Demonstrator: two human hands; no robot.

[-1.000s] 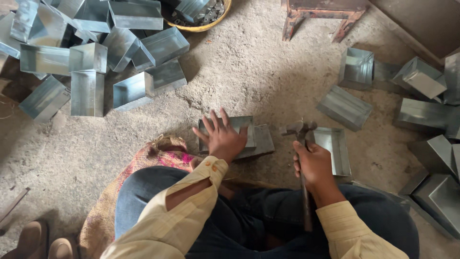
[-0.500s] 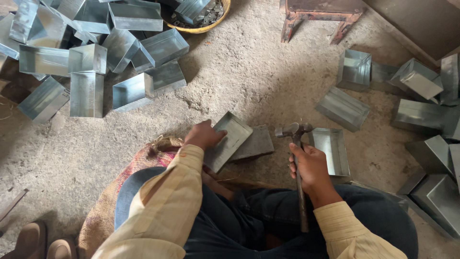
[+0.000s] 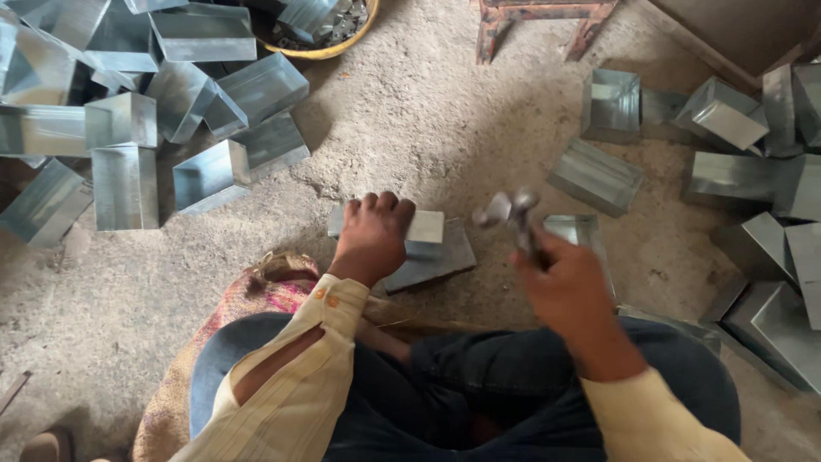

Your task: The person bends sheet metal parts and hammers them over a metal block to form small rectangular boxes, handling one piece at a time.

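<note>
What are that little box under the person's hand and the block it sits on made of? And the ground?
The box under the left hand looks like thin sheet metal, perhaps galvanised: pale grey, dull sheen, crisp folds. The block beneath looks like darker solid metal, flat and matte, though that is uncertain. The floor seems rough, gritty concrete or packed earth.
</note>
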